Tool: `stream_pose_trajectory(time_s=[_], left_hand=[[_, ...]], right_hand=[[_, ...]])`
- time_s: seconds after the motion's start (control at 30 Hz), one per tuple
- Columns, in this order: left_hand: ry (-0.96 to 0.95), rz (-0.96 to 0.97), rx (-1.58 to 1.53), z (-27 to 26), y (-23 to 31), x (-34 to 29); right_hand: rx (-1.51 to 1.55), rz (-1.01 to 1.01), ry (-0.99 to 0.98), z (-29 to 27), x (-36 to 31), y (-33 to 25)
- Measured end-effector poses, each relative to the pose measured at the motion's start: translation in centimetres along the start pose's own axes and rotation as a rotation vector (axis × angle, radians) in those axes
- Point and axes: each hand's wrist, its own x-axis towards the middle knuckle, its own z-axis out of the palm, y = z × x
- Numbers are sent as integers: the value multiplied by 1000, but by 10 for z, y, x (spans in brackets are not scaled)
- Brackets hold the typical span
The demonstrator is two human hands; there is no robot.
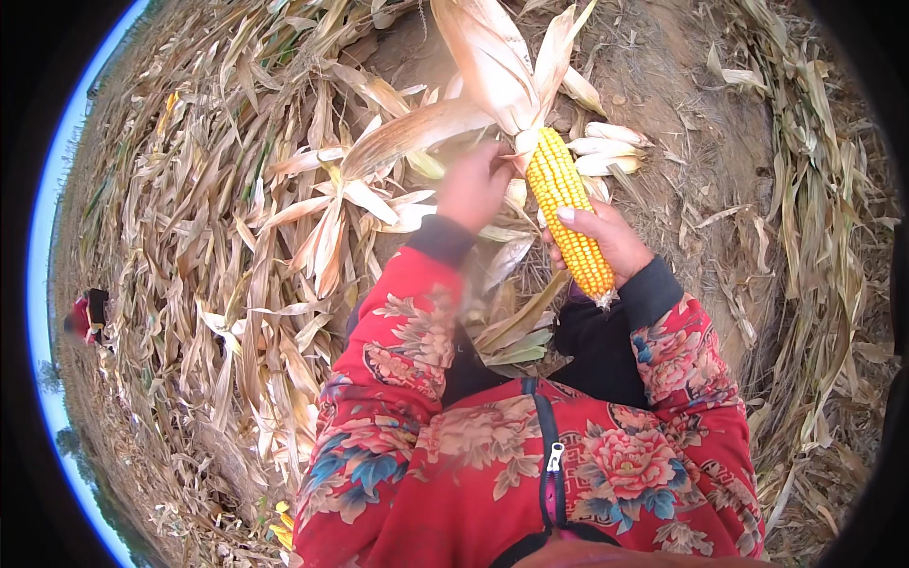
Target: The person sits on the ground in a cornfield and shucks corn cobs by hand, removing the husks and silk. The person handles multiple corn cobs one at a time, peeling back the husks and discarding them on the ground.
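Note:
My right hand is closed around the lower part of a bare yellow ear of corn, thumb across its kernels. The ear is tilted, its silky tip toward me. Pale dry husks are peeled back from its base and fan out away from me. My left hand, smeared by motion, is curled at the husk beside the ear's base. Its fingertips are partly hidden. One long husk leaf sticks out to the left above that hand.
Dry stalks and leaves cover the ground at left. Several loose husk pieces lie right of the ear on bare soil. A row of dry stalks runs along the right. Yellow ears lie at lower left; a person is far left.

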Motion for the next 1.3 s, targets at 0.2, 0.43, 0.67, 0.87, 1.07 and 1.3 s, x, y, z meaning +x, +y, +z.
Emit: stream_pose_trajectory(time_s=[0.2,0.43,0.67,0.87,1.07,1.3], left_hand=[[344,-102,265,-38,-28,10],[-42,-261,17,-45,-17,3],[-489,-204,-404,-33,27,-16],[-246,-173,-771,-35,36,-15],[215,-224,-1005,-44,38,-4],[584,20,-933,-60,9,14]], right_hand=[[45,50,-107,6,-9,-1],[-950,-562,332,1,4,7],[-1357,-867,759,-35,16,-4],[-1386,-798,868,-46,12,-13],[-1406,-798,832,-44,11,-7],[-1462,-835,759,-38,13,1]])
